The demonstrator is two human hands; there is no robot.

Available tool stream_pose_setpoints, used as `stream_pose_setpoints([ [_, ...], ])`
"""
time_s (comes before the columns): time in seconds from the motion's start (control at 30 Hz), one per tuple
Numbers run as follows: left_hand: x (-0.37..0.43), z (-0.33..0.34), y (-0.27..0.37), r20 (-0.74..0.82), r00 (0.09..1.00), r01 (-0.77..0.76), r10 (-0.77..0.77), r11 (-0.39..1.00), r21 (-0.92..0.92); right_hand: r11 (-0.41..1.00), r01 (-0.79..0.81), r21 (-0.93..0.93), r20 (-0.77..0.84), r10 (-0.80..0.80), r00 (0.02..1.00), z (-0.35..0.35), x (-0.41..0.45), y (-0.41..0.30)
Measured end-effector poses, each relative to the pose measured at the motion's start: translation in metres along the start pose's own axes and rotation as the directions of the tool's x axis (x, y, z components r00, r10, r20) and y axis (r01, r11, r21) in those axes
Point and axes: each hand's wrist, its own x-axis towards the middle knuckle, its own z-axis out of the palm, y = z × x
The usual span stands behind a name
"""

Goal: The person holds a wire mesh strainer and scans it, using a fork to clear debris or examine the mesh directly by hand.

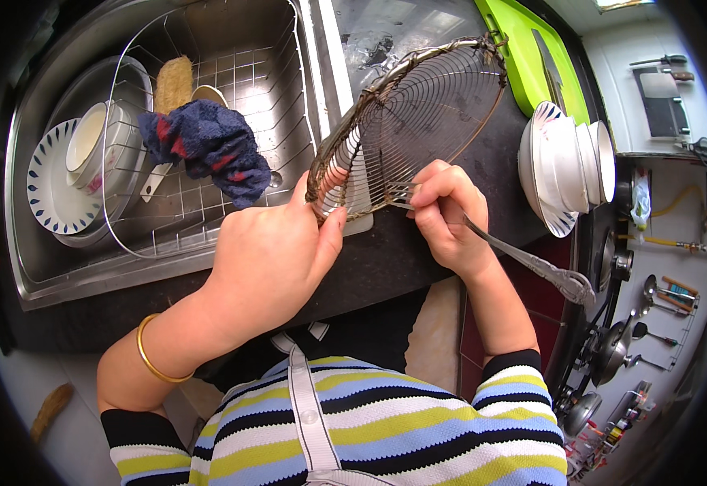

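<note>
My left hand [274, 255] grips the near left rim of a round wire strainer [432, 103], which is tilted up over the counter beside the sink. The strainer has a fine spiral mesh and a dark, wire-wrapped rim. My right hand [450, 212] holds a metal fork [526, 261] near its head, with the ornate handle pointing down to the right. The fork's tines lie at the mesh near the strainer's lower edge; whether they touch it I cannot tell.
A steel sink [220, 73] at left holds a wire basket [256, 64], a dark blue cloth [208, 146], a loofah [174, 82] and a patterned plate [56, 182]. Stacked bowls [563, 161] and a green cutting board [526, 42] with a knife [551, 70] are at right.
</note>
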Motion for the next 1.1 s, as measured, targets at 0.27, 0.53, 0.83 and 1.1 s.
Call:
stream_pose_setpoints([
  [0.27, -0.001, -0.003, 0.0, 0.024, 1.0, 0.002, -0.002, 1.0, 0.004, 0.998, 0.068, 0.0, -0.013, -0.068, 0.998, -0.001, -0.002, 0.0],
  [0.53, -0.003, 0.0, -0.001, -0.009, 1.0, -0.015, 0.016, 0.999, 0.044, 0.974, 0.166, -0.152, 0.03, -0.163, 0.986, 0.001, 0.002, -0.001],
  [0.83, -0.007, 0.004, 0.004, -0.026, 0.999, -0.042, 0.044, 0.996, 0.084, 0.949, 0.209, -0.237, 0.06, -0.2, 0.978, 0.002, 0.005, -0.007],
  [1.1, -0.013, 0.008, 0.009, -0.166, 0.969, -0.174, 0.185, 0.982, 0.077, 0.924, 0.269, -0.27, 0.024, -0.273, 0.962, 0.004, -0.002, -0.004],
])
